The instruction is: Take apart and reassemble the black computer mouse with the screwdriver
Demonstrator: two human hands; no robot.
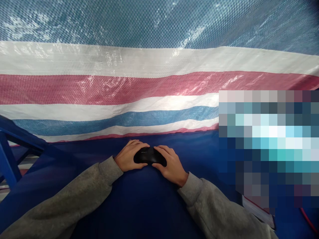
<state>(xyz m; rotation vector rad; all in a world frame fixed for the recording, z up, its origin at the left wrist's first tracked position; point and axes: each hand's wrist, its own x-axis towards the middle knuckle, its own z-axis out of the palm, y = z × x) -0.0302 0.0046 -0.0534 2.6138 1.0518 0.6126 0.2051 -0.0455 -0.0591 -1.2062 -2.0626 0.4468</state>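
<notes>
A black, rounded computer mouse (150, 156) lies sideways on the dark blue tabletop (139, 205). Gripping its left end is my left hand (129, 155), thumb along the near side and fingers over the far side. My right hand (171, 164) holds the opposite end in the same way. Both hands rest low at the table surface, with the middle of the mouse showing between them. The underside of the mouse is hidden.
A striped blue, white and red woven plastic sheet (149, 63) hangs behind the table. Blue metal bars (10, 159) stand at the left. A pixelated area covers the right side. Below it show a pale-edged flat object (260, 212) and a red cable (309, 220).
</notes>
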